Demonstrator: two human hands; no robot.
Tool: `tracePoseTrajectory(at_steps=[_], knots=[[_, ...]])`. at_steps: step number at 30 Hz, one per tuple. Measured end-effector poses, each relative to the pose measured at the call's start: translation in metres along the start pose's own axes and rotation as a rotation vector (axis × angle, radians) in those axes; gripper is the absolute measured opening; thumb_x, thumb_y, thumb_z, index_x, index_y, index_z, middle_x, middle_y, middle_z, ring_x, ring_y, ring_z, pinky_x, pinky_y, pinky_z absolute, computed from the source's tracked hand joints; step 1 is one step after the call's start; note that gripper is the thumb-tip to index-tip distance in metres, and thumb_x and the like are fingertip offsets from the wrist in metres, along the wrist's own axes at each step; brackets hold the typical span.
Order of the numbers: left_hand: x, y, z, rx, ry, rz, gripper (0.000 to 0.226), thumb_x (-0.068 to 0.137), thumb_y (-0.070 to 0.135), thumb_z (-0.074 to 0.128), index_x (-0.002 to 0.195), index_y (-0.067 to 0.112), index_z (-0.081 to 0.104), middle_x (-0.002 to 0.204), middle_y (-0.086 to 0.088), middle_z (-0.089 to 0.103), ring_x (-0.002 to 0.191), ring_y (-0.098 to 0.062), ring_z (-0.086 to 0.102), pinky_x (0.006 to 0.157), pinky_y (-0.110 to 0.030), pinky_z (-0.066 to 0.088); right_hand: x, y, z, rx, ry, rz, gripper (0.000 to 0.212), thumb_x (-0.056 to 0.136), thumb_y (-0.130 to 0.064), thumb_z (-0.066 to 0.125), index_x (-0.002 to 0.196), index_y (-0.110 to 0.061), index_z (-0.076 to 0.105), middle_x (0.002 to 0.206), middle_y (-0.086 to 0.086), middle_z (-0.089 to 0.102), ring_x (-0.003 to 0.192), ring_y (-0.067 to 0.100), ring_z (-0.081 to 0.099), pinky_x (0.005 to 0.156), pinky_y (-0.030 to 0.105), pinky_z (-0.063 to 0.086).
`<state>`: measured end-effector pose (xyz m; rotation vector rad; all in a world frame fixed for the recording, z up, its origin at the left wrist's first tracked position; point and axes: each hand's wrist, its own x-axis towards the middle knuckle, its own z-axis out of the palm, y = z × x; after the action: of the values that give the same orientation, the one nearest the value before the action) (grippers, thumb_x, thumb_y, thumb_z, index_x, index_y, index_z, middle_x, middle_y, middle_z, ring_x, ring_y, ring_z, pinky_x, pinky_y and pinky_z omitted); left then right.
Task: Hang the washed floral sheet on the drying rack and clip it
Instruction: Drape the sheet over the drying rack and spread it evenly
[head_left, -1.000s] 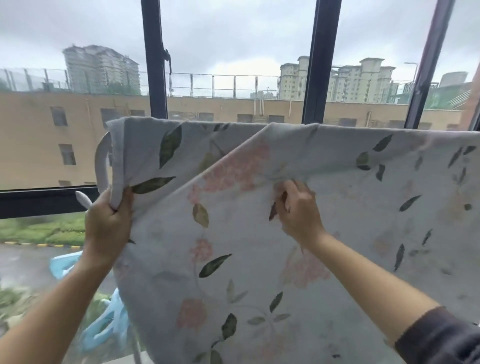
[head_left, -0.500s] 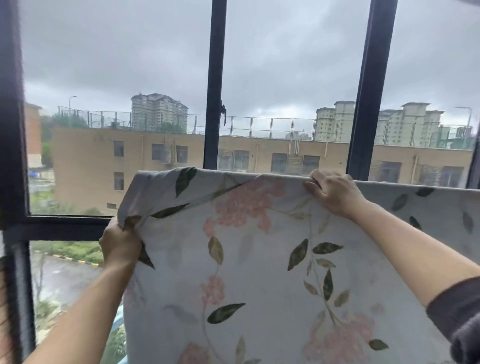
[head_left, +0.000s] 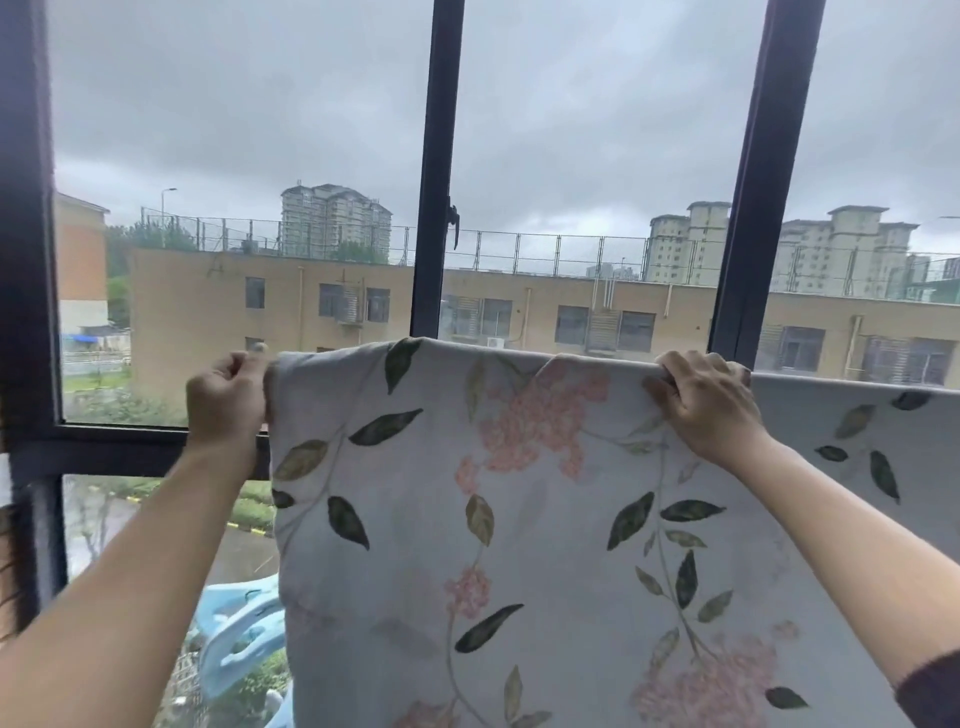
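Hands grip the top edge of the sheet (head_left: 519, 519), one at each end of the stretch in view. The left hand (head_left: 228, 400) is closed on the sheet's upper left corner, knuckles toward the camera, fingers curled and the thumb raised beside the cloth. The right hand (head_left: 706, 405) is closed on the top edge further right, its fingers hooked over the fold and its back toward the camera. Both arms reach up and forward; the left forearm is bare, and a dark sleeve (head_left: 935, 691) shows at the lower right corner.

The sheet is pale grey with pink flower clusters and dark green leaves. It hangs flat and broad below the hands, its top edge running in a nearly straight line from the left hand, past the right hand and out of view on the right. Whatever carries that edge is hidden by the cloth.

Just left of the sheet's lower part, under the left forearm, sit pale blue clips (head_left: 244, 639); how many there are is unclear.

Behind everything stands a window frame (head_left: 436, 208) of dark bars. Through the glass are a long tan building (head_left: 519, 306) with a fenced roof, tall apartment blocks beyond it, green ground below and a heavy grey sky.
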<state>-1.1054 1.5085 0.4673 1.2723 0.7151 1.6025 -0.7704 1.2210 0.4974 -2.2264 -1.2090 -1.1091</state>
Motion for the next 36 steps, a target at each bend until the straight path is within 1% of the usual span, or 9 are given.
tracePoseTrajectory(at_steps=[2, 4, 8, 14, 17, 22, 27, 31, 36], knots=[[0.021, 0.014, -0.003, -0.186, 0.173, -0.185, 0.03, 0.094, 0.027, 0.054, 0.066, 0.019, 0.049, 0.058, 0.004, 0.047, 0.031, -0.002, 0.038, 0.033, -0.016, 0.03, -0.001, 0.009, -0.002, 0.002, -0.015, 0.002, 0.047, 0.089, -0.055, 0.024, 0.103, -0.019, 0.051, 0.101, 0.004, 0.056, 0.099, 0.028, 0.049, 0.092, 0.042, 0.027], [0.023, 0.017, -0.005, -0.123, 0.156, -0.238, 0.035, 0.096, 0.034, 0.052, 0.065, 0.018, 0.046, 0.048, 0.005, 0.046, 0.028, -0.005, 0.036, 0.032, -0.015, 0.027, -0.002, 0.02, -0.002, -0.004, -0.026, 0.002, 0.048, 0.089, -0.057, 0.023, 0.102, -0.019, 0.05, 0.096, 0.001, 0.054, 0.097, 0.027, 0.048, 0.09, 0.042, 0.027], [-0.009, 0.022, 0.024, 0.275, -0.157, -0.232, 0.041, 0.087, 0.051, 0.058, 0.084, 0.011, 0.062, 0.087, -0.011, 0.063, 0.078, -0.027, 0.058, 0.07, -0.036, 0.05, -0.003, 0.027, -0.006, 0.009, -0.053, -0.016, 0.041, 0.096, -0.053, 0.029, 0.1, -0.017, 0.05, 0.099, 0.004, 0.055, 0.097, 0.027, 0.049, 0.089, 0.042, 0.028], [-0.028, 0.023, 0.045, 0.457, 0.223, -0.198, 0.032, 0.085, 0.022, 0.064, 0.112, 0.005, 0.061, 0.12, -0.02, 0.06, 0.108, -0.034, 0.058, 0.086, -0.037, 0.045, -0.005, 0.023, -0.009, 0.056, -0.044, -0.074, 0.035, 0.097, -0.048, 0.033, 0.104, -0.018, 0.05, 0.105, 0.003, 0.057, 0.101, 0.025, 0.049, 0.092, 0.043, 0.029], [-0.051, 0.024, 0.064, 0.689, 0.299, 0.031, 0.025, 0.091, 0.018, 0.045, 0.113, 0.009, 0.054, 0.123, -0.022, 0.055, 0.116, -0.038, 0.051, 0.097, -0.048, 0.037, -0.004, 0.025, -0.007, 0.054, -0.03, -0.078, 0.034, 0.097, -0.047, 0.034, 0.104, -0.018, 0.05, 0.106, 0.004, 0.057, 0.101, 0.026, 0.049, 0.092, 0.043, 0.028], [-0.113, 0.008, 0.132, 1.035, 0.088, 0.63, 0.029, 0.095, 0.025, 0.039, 0.116, 0.01, 0.051, 0.127, -0.016, 0.049, 0.12, -0.033, 0.043, 0.109, -0.06, 0.013, -0.006, 0.031, -0.01, 0.059, -0.032, -0.13, 0.033, 0.098, -0.044, 0.034, 0.117, -0.022, 0.049, 0.112, 0.004, 0.056, 0.106, 0.026, 0.049, 0.094, 0.043, 0.029], [-0.169, 0.016, 0.214, 1.083, -0.121, 0.863, 0.027, 0.092, 0.025, 0.04, 0.11, 0.013, 0.057, 0.112, -0.007, 0.06, 0.109, -0.028, 0.054, 0.112, -0.059, 0.004, -0.015, 0.078, -0.019, 0.015, -0.071, -0.216, 0.044, 0.097, -0.046, 0.035, 0.137, -0.027, 0.037, 0.128, 0.002, 0.05, 0.118, 0.024, 0.046, 0.099, 0.043, 0.031], [-0.221, 0.017, 0.286, 1.158, -0.265, 0.934, 0.034, 0.091, 0.029, 0.043, 0.116, 0.009, 0.053, 0.113, -0.012, 0.058, 0.109, -0.032, 0.052, 0.112, -0.056, 0.022, -0.026, 0.163, -0.026, -0.06, -0.116, -0.094, 0.043, 0.096, -0.047, 0.035, 0.133, -0.024, 0.038, 0.128, 0.003, 0.051, 0.118, 0.026, 0.045, 0.103, 0.044, 0.028], [-0.298, 0.021, 0.382, 1.115, -0.355, 0.974, 0.04, 0.091, 0.033, 0.04, 0.122, 0.009, 0.049, 0.114, -0.013, 0.053, 0.109, -0.033, 0.048, 0.109, -0.053, 0.025, -0.043, 0.264, -0.036, -0.082, -0.158, 0.002, 0.039, 0.095, -0.039, 0.039, 0.132, -0.026, 0.036, 0.13, 0.003, 0.047, 0.123, 0.026, 0.038, 0.108, 0.045, 0.023]])
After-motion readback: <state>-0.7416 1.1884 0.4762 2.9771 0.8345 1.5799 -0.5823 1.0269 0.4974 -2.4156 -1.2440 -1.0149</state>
